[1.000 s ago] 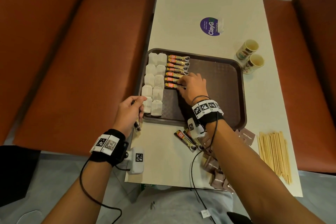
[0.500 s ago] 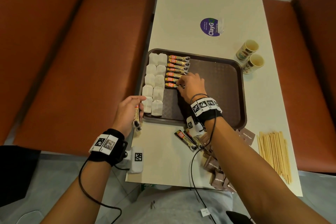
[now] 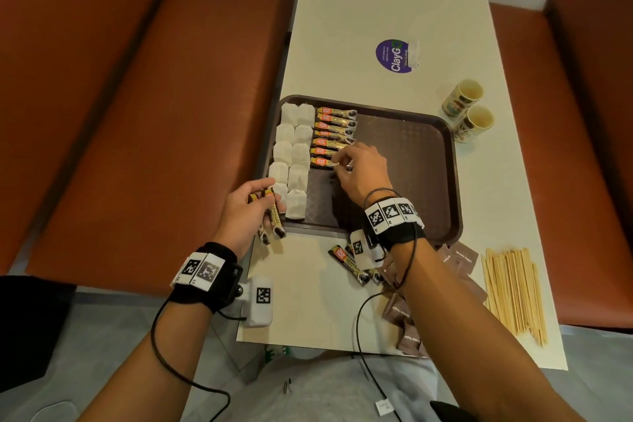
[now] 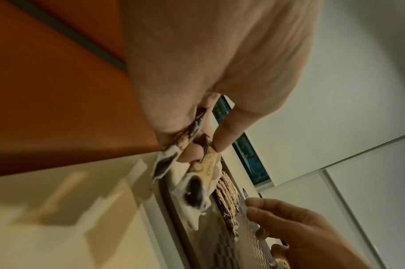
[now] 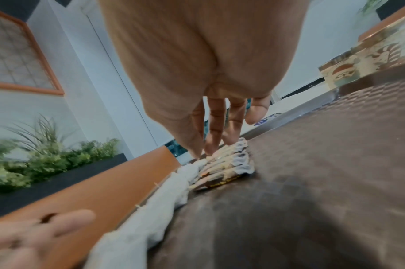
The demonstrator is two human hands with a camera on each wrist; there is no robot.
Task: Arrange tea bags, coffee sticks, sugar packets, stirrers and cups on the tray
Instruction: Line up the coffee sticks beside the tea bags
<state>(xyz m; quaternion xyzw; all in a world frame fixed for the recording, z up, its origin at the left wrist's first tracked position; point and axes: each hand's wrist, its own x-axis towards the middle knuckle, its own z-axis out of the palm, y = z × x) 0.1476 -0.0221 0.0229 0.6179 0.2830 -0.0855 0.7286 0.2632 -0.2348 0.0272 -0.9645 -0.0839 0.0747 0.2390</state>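
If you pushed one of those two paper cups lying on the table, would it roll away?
Probably. Both cups lie on their sides on the table, so a nudge would likely set one rolling. They look slightly tapered, so it might curve rather than go straight. Being paper and seemingly empty, it is probably light and easy to squash if squeezed.

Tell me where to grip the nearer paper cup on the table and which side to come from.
Grip the nearer paper cup around its side wall, near mid-height, coming from its tray-free right or from above. It appears to stand upright beside the tray, mouth open, with the second cup close behind it, so a far-side approach is crowded. A rim pinch might also work.
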